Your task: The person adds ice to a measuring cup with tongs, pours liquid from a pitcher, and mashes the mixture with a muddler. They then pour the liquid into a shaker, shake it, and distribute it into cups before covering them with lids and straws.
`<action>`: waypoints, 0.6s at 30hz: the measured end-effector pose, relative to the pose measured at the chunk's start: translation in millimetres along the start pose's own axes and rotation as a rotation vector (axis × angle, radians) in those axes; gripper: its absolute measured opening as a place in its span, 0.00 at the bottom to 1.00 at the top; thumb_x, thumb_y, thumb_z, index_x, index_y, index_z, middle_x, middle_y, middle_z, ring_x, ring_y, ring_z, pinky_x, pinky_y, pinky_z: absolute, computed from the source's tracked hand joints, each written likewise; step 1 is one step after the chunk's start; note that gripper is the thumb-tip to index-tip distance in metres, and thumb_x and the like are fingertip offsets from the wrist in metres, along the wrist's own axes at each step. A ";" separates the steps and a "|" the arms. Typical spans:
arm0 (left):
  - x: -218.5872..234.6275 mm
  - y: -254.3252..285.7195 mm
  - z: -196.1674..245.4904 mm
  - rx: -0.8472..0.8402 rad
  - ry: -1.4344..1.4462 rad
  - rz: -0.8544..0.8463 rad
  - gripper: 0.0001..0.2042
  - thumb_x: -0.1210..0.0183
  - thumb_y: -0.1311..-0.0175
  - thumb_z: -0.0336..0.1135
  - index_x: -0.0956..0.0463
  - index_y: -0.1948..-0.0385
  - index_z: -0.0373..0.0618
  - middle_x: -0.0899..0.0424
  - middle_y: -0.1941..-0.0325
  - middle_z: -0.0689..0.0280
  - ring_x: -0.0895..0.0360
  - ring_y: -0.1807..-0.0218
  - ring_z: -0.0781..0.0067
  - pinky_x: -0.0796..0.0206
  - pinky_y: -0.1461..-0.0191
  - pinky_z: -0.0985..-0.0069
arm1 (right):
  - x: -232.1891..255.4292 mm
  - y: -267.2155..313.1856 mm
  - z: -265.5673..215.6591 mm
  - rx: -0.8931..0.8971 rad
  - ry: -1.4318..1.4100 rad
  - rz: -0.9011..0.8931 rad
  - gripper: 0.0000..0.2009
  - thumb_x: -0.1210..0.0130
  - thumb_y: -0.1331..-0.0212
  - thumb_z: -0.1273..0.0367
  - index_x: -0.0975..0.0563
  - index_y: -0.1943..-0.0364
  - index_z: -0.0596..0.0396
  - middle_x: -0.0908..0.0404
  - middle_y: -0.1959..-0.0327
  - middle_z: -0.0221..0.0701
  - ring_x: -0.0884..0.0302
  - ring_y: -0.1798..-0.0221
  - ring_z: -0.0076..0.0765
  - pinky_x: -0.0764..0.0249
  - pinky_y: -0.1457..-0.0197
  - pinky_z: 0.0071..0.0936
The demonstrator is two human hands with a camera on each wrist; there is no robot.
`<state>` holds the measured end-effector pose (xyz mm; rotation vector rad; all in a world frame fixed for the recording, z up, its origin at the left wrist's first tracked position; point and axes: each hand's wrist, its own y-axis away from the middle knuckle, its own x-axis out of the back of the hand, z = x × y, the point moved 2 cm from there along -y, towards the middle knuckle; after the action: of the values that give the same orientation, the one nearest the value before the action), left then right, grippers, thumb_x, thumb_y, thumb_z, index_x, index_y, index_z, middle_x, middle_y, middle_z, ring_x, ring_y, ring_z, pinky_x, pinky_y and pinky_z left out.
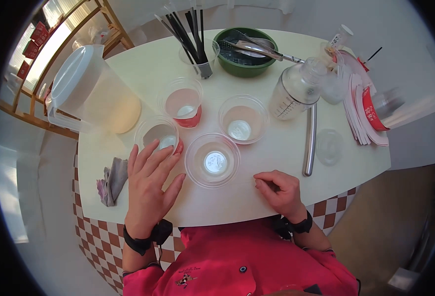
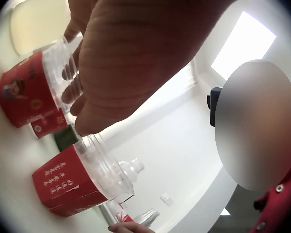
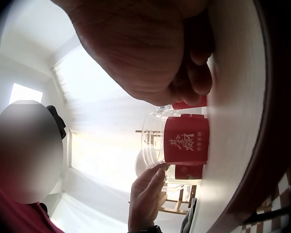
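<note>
Several clear plastic cups in red paper sleeves stand grouped at the table's middle. My left hand reaches over the left cup, fingers spread and fairly straight, fingertips overlapping its rim in the head view. Nearest my body is the front cup, between both hands; behind it are the right cup and the back cup. In the left wrist view a red sleeve with white characters shows below the palm. My right hand rests at the table's front, fingers loosely curled, holding nothing.
A lidded pitcher and a grey cloth are at left. Black straws and a green bowl with utensils stand at the back. To the right are a marked shaker bottle, a metal bar, a clear lid and stacked paper sleeves.
</note>
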<state>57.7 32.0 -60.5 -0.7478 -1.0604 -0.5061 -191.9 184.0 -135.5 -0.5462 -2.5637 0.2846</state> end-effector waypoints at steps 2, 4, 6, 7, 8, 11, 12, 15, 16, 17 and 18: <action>-1.0 0.4 1.8 0.003 0.016 0.003 0.20 0.29 0.46 0.31 0.17 0.49 0.48 0.19 0.40 0.63 0.30 0.29 0.52 0.51 0.22 0.45 | 1.0 0.6 1.6 0.008 0.006 0.002 0.04 0.35 0.40 0.74 0.14 0.62 0.57 0.17 0.75 0.31 0.26 0.79 0.24 0.31 0.75 0.23; -1.2 1.8 1.5 0.009 0.028 0.009 0.20 0.29 0.47 0.31 0.17 0.49 0.48 0.19 0.40 0.63 0.30 0.29 0.52 0.51 0.21 0.44 | -0.6 1.5 3.9 0.035 0.007 0.004 0.04 0.35 0.40 0.74 0.14 0.62 0.57 0.17 0.75 0.31 0.26 0.79 0.24 0.31 0.75 0.23; -0.9 3.1 0.8 0.016 0.042 0.019 0.20 0.29 0.49 0.29 0.17 0.51 0.47 0.19 0.40 0.62 0.31 0.29 0.51 0.52 0.21 0.43 | -1.8 1.8 4.1 0.025 -0.010 0.018 0.04 0.35 0.40 0.74 0.14 0.62 0.57 0.16 0.74 0.31 0.27 0.80 0.24 0.31 0.75 0.23; 0.0 4.2 0.9 0.011 0.049 0.036 0.20 0.29 0.49 0.29 0.17 0.51 0.47 0.19 0.40 0.61 0.31 0.28 0.50 0.52 0.21 0.42 | -2.8 2.0 4.5 0.022 -0.023 0.022 0.04 0.35 0.40 0.74 0.14 0.61 0.57 0.16 0.74 0.31 0.27 0.80 0.24 0.31 0.75 0.23; 1.2 5.4 1.1 0.009 0.054 0.053 0.20 0.29 0.50 0.28 0.17 0.52 0.47 0.19 0.40 0.60 0.32 0.28 0.49 0.52 0.21 0.42 | -3.7 2.6 5.2 0.026 -0.032 0.030 0.05 0.35 0.40 0.74 0.15 0.61 0.57 0.16 0.73 0.31 0.27 0.80 0.24 0.31 0.75 0.22; 4.1 8.7 0.7 -0.020 0.117 0.186 0.19 0.30 0.51 0.24 0.17 0.54 0.45 0.18 0.43 0.60 0.29 0.30 0.46 0.48 0.23 0.40 | -1.8 2.2 2.7 0.014 -0.006 0.008 0.05 0.34 0.40 0.74 0.15 0.60 0.57 0.16 0.72 0.31 0.27 0.79 0.23 0.31 0.74 0.22; 4.3 12.7 -4.0 -0.019 0.159 0.248 0.19 0.31 0.51 0.23 0.17 0.54 0.45 0.18 0.44 0.60 0.28 0.31 0.46 0.47 0.24 0.40 | 0.1 2.6 1.9 -0.016 0.015 0.009 0.05 0.34 0.39 0.74 0.15 0.60 0.58 0.15 0.72 0.31 0.26 0.78 0.22 0.30 0.74 0.21; 12.2 26.9 -9.5 0.006 0.256 0.482 0.16 0.35 0.49 0.16 0.18 0.56 0.40 0.16 0.55 0.59 0.19 0.46 0.54 0.30 0.37 0.55 | -1.5 5.2 -1.0 -0.073 -0.025 -0.014 0.06 0.36 0.38 0.76 0.15 0.59 0.60 0.15 0.72 0.32 0.21 0.75 0.22 0.27 0.70 0.19; 11.5 34.3 -12.3 0.050 0.316 0.548 0.16 0.36 0.48 0.15 0.18 0.57 0.39 0.16 0.57 0.58 0.19 0.50 0.56 0.28 0.41 0.59 | -1.8 7.1 -0.9 -0.084 -0.083 -0.004 0.06 0.37 0.38 0.77 0.16 0.58 0.61 0.15 0.71 0.33 0.19 0.73 0.22 0.26 0.68 0.18; 10.0 41.3 -16.2 0.090 0.375 0.620 0.15 0.36 0.47 0.14 0.18 0.57 0.38 0.17 0.59 0.58 0.18 0.53 0.58 0.26 0.46 0.64 | 3.3 10.1 -2.2 -0.092 -0.078 -0.010 0.06 0.38 0.37 0.78 0.16 0.58 0.63 0.15 0.71 0.34 0.18 0.71 0.23 0.24 0.66 0.19; 9.8 44.5 -19.0 0.087 0.383 0.669 0.13 0.37 0.44 0.13 0.18 0.58 0.37 0.17 0.62 0.59 0.20 0.59 0.64 0.27 0.55 0.72 | 15.0 11.0 -6.1 -0.109 -0.068 -0.009 0.05 0.39 0.37 0.79 0.16 0.58 0.64 0.14 0.70 0.35 0.17 0.69 0.24 0.23 0.64 0.19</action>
<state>103.8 46.6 -70.4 -0.8342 -0.4282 -0.0185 -197.2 201.0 -127.2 -0.5733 -2.6594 0.1637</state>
